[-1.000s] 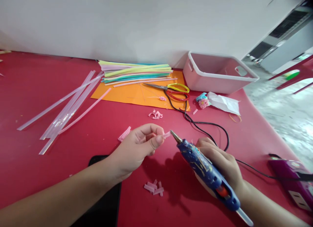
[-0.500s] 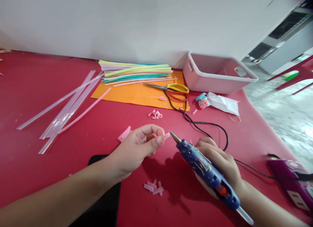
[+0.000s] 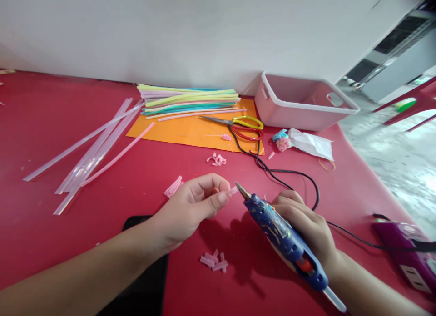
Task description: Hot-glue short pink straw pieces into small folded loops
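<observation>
Between the thumb and forefinger of my left hand (image 3: pixel 195 207) is pinched a small pink strip (image 3: pixel 233 190), its free end pointing right. My right hand (image 3: pixel 308 225) is wrapped round a blue hot glue gun (image 3: pixel 279 229), smeared with dried glue. The gun's metal nozzle is at the strip's tip; whether they touch I cannot tell. A clear glue stick (image 3: pixel 334 299) sticks out of the gun's rear. Short pink pieces (image 3: pixel 214 260) lie below my hands, a bundle of pink strips (image 3: pixel 173 187) beside my left hand, and curled pink pieces (image 3: pixel 216 159) beyond it.
Long glue sticks (image 3: pixel 98 148) lie left on the red table (image 3: pixel 68 243). Coloured pipe cleaners (image 3: pixel 190 100) and scissors (image 3: pixel 238 123) rest on orange card (image 3: pixel 170 130). Behind stands a pink bin (image 3: pixel 306 107); a black cord (image 3: pixel 293 171) runs toward a purple power strip (image 3: pixel 402 252). A dark phone-like slab (image 3: pixel 146 279) lies under my left forearm.
My right hand and the glue gun have shifted slightly left, with the gun's rear end swinging left. The strip in my left hand has tilted a little.
</observation>
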Motion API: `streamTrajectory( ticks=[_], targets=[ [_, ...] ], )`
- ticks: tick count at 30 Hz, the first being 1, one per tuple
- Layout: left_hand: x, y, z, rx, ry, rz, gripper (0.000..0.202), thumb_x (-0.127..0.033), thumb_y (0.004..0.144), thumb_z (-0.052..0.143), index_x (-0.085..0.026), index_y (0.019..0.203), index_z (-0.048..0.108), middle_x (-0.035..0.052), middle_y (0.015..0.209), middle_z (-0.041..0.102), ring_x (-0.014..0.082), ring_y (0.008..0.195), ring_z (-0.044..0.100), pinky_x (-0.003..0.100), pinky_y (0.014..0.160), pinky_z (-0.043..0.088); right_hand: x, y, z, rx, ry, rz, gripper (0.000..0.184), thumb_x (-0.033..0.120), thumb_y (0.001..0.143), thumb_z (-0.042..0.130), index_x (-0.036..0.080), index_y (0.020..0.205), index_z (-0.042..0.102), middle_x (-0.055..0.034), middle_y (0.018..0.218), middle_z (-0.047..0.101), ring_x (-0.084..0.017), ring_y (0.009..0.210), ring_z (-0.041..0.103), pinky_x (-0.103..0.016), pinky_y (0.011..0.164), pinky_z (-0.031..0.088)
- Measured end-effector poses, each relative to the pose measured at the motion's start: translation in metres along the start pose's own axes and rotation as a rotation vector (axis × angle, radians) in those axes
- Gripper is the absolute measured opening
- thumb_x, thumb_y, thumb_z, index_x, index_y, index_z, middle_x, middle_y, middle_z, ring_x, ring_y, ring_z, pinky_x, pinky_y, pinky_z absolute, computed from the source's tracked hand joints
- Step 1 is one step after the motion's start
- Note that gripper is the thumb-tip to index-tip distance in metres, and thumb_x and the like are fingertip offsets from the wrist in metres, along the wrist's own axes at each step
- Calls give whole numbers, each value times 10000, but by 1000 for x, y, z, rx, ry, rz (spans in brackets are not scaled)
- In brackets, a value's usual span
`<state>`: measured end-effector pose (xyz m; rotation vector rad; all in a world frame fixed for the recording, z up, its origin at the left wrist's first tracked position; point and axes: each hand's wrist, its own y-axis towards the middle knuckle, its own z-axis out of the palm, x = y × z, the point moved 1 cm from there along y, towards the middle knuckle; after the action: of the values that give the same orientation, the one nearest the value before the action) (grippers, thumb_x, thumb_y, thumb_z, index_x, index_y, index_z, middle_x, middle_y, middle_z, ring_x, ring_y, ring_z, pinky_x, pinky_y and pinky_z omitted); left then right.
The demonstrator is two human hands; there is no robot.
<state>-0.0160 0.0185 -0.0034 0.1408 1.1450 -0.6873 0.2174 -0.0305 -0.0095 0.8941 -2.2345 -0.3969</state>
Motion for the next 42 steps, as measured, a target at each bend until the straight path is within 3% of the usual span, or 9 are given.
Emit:
streamTrajectory(
  ticks=[15, 21, 29, 36, 42],
  targets=[
    [0, 0, 1, -14, -3, -1, 317, -429, 832, 759, -177, 795, 570, -64, 658, 398, 76, 575, 281, 241, 563, 210, -1, -2, -1, -31, -23, 6, 173, 176, 846, 564, 202, 1017, 553, 0, 709, 535, -164, 600, 493, -365, 678, 433],
    [1, 0, 0, -8, 9, 8, 314, -436, 843, 747, -179, 794, 575, -61, 657, 401, 82, 583, 298, 244, 572, 215, -4, -6, 0, 14, -5, -1, 227, 186, 841, 587, 191, 1065, 554, -18, 747, 576, -169, 626, 525, -398, 725, 443],
    [0, -1, 1, -10, -14, -1, 311, -429, 836, 757, -180, 804, 572, -61, 661, 401, 81, 577, 295, 247, 566, 205, -4, -8, 1, 6, 7, 32, 215, 289, 851, 572, 199, 1045, 571, -14, 715, 554, -172, 609, 498, -386, 721, 416],
    [-1, 0, 0, -45, -14, -14, 318, -425, 812, 779, -179, 796, 578, -59, 682, 434, 73, 576, 321, 237, 566, 223, -1, -5, -1, -29, -19, 14, 202, 191, 827, 580, 214, 1026, 560, -10, 724, 572, -166, 597, 515, -380, 712, 430],
    [0, -1, 0, -22, -12, -11, 323, -443, 817, 773, -181, 802, 584, -60, 672, 423, 79, 584, 322, 242, 574, 227, -4, -10, 2, 17, 19, 43, 196, 290, 890, 537, 202, 1065, 555, -22, 742, 553, -177, 623, 515, -406, 749, 402]
  ],
)
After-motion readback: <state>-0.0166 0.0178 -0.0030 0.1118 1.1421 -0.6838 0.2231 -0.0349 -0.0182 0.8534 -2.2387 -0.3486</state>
